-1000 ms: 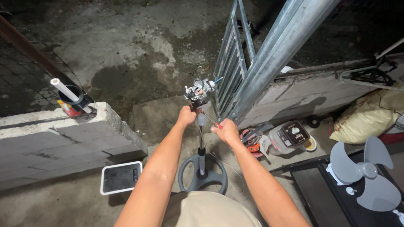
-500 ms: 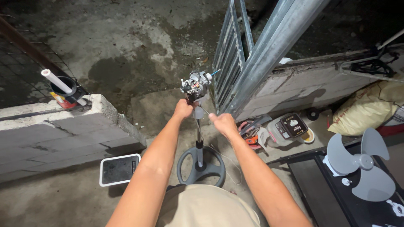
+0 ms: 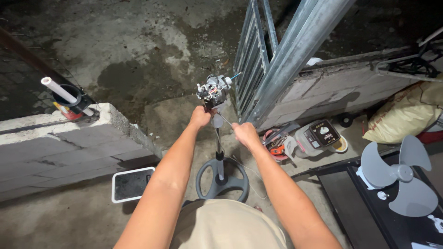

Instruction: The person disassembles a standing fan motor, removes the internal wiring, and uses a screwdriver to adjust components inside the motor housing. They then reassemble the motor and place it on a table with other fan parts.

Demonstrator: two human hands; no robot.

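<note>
- Standing over a stripped pedestal fan, the person is working on its bare motor head (image 3: 213, 90) — the guard and the grey blade (image 3: 400, 174) are already off, the blade lying on a black panel (image 3: 369, 203) well to the right.
- Gripping just under the motor, the left hand (image 3: 200, 117) is clenched around the top of the upright pole (image 3: 218, 147).
- Pinching a thin wire (image 3: 224, 121) that is running up toward the motor, the right hand (image 3: 245, 133) is closed on it beside the pole.
- Judging by this, disassembly is looking well along, while the motor itself is remaining on its stand; whether the wire is being freed or attached I cannot tell.
- Resting on the concrete floor (image 3: 152, 55), the round grey base (image 3: 222, 180) is sitting between the person's arms — stained, damp-looking patches are showing on the floor.
- Flanking the spot are a low block wall (image 3: 60, 143) on the left and a metal gate (image 3: 277, 60) on the right, with a white-framed scale (image 3: 132, 184) and small tools (image 3: 277, 143) lying nearby.
</note>
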